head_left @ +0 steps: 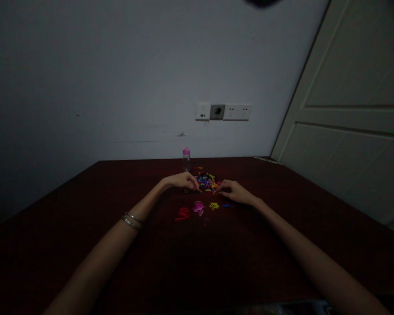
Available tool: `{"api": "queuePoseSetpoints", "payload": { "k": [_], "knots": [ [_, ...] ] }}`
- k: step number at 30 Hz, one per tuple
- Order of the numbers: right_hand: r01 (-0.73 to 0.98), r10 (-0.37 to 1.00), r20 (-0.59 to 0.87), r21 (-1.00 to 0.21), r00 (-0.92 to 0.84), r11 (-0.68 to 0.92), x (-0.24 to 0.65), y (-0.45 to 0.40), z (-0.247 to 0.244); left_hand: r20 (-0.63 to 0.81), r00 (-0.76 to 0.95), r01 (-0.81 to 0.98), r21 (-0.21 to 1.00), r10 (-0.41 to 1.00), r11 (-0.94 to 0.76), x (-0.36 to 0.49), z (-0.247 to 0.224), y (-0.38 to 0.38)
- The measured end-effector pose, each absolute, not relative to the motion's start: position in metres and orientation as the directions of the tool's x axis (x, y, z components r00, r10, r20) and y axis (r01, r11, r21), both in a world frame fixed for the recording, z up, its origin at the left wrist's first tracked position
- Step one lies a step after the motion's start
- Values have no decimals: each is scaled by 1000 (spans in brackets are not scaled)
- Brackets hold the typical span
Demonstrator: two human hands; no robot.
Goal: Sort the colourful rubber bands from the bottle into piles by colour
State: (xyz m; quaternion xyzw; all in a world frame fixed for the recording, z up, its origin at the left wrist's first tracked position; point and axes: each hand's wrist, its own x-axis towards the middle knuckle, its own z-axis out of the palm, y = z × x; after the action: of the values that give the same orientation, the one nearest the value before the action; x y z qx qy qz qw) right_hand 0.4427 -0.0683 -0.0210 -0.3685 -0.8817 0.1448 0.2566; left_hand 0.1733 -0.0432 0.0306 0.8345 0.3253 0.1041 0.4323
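A heap of small multicoloured loops (206, 181), which look like rubber bands, lies on the dark red-brown table. My left hand (185, 180) reaches to the heap's left edge. Its fingers are closed and pointing down, with a yellow-green bit by the tips. At the right edge my right hand (233, 191) has thumb and fingers drawn together; what they pinch is too small to make out. Nearer me lie separate groups of one colour: red loops (183, 213), pink loops (198, 208), yellow loops (214, 205) and blue loops (227, 205). A lone dark pink loop (206, 222) lies in front.
Behind the heap stands a clear bottle with a pink lid (186, 159). The table (134, 271) meets a pale wall carrying socket plates (237, 112). A white panelled door (351, 113) rises on the right. The light is dim.
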Motion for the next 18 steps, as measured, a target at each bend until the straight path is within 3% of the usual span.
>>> {"api": "queuePoseSetpoints", "payload": {
  "k": [3,7,10,18],
  "knots": [
    [618,737,321,-404,-595,674,442,-69,-21,17,609,451,815,793,-364,165,21,-32],
    [668,748,298,-335,-593,664,441,-70,-22,174,244,441,856,954,-269,152,5,-17],
    [695,756,307,-300,-579,654,439,-72,-22,217,72,437,871,974,-226,142,-4,-10],
    [739,763,316,-219,-564,637,435,-77,-20,281,-96,430,877,955,-215,125,-12,-3]
  ]
}}
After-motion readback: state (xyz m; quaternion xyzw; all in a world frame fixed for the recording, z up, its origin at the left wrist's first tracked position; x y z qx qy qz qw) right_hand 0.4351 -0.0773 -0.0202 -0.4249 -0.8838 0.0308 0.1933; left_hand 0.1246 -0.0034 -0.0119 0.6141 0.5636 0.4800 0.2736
